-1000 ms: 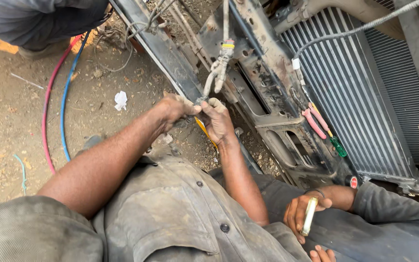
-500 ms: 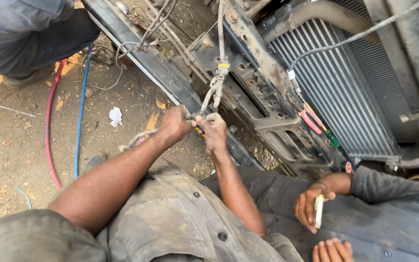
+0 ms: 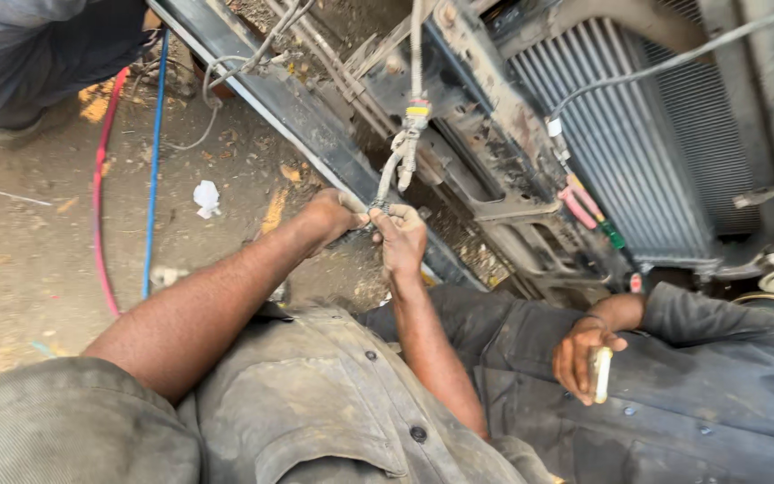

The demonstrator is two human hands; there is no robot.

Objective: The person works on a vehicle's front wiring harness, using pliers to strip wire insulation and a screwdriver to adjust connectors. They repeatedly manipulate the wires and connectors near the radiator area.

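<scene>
Both hands pinching the lower end of a hanging cable bundle at the vehicle frame.

Left hand [image 3: 331,218] is closing fingers around the bottom of the grey wire bundle [image 3: 402,152], right hand [image 3: 399,238] is gripping the same end just beside it, thumbs nearly touching. Bundle is running long-axis upward and slightly right from the grip, past a yellow-red taped band [image 3: 417,109], along the dark frame rail [image 3: 290,103]. Both hands equally near. Farther right, a co-worker's hand [image 3: 582,357] is holding a small white stick [image 3: 601,375].
</scene>
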